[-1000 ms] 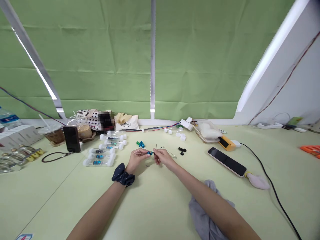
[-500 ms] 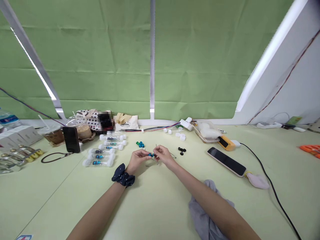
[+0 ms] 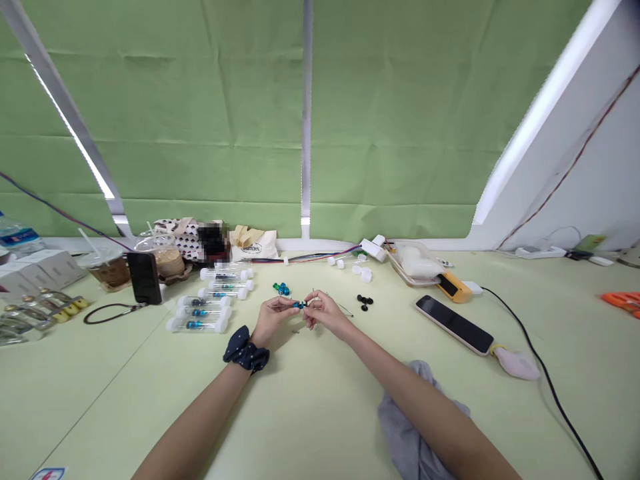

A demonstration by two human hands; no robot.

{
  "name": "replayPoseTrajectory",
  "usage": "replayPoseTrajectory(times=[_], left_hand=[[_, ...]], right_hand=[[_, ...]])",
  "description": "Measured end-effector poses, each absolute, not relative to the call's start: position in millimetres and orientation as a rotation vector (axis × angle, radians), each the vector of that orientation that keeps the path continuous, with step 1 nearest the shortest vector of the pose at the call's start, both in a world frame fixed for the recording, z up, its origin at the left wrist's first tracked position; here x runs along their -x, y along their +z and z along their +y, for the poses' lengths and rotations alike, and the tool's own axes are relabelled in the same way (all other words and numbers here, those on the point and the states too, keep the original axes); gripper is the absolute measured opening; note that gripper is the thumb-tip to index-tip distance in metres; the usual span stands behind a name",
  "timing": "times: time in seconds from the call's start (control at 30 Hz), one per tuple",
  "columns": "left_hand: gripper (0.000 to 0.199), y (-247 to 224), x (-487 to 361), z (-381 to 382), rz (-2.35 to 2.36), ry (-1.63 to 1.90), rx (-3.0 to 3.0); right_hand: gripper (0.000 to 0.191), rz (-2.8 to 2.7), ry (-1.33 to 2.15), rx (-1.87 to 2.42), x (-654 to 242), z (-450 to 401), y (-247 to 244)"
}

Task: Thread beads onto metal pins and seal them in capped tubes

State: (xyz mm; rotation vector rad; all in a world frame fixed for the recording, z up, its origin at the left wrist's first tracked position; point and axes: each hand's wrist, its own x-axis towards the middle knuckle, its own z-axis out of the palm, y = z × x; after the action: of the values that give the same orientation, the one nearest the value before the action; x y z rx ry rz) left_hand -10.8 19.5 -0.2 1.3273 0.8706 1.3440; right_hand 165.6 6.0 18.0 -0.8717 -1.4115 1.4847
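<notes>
Both hands meet over the middle of the pale surface [image 3: 310, 413], closed around one small blue-and-black beaded piece [image 3: 299, 305] held just above it. The left hand [image 3: 271, 319], with a dark dotted scrunchie [image 3: 245, 350] round its wrist, pinches the blue end between thumb and fingers; the right hand [image 3: 327, 318] comes in from the other side, its fingertips closed at the black end (the piece is so small that the exact contact is hard to make out). Thin metal rods [image 3: 345, 310] lie by the right hand, partly hidden behind it. Just beyond the left hand sits a cluster of blue and green beads [image 3: 283, 289], and a group of black beads [image 3: 365, 302] lies to the right of the right hand, apart from it. To the left of the left hand, clear tubes [image 3: 210, 325] with white end caps lie side by side, several with blue and dark beads inside. Farther back are loose white caps [image 3: 366, 274], near a plastic container [image 3: 415, 262] with a yellow device [image 3: 453, 287] against its right side. A phone [image 3: 454, 325] lies flat at right, screen up, and another dark phone [image 3: 144, 279] stands upright at left, in front of the drink cups [image 3: 113, 272]. Grey cloth [image 3: 410, 427] lies bunched under the right forearm.
</notes>
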Motion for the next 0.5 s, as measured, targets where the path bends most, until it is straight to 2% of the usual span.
replayPoseTrajectory(times=[0.13,0.3,0.4,0.5], left_hand=[[0.026,1.3,10.3,17.2,0.87,1.322,-1.347],[0.025,4.7,5.8,12.8,0.825,1.252,-1.371],[0.024,3.7,5.6,13.5,0.841,1.271,-1.367],[0.023,0.9,7.4,15.8,0.86,1.304,-1.344]], right_hand=[[0.04,-1.419,1.515,0.973,-164.5,9.4,11.0],[0.053,-1.438,1.473,1.171,-165.3,15.2,3.9],[0.038,-1.369,1.344,1.043,-166.0,14.5,6.4],[0.045,-1.396,1.269,0.878,-167.7,12.2,10.3]])
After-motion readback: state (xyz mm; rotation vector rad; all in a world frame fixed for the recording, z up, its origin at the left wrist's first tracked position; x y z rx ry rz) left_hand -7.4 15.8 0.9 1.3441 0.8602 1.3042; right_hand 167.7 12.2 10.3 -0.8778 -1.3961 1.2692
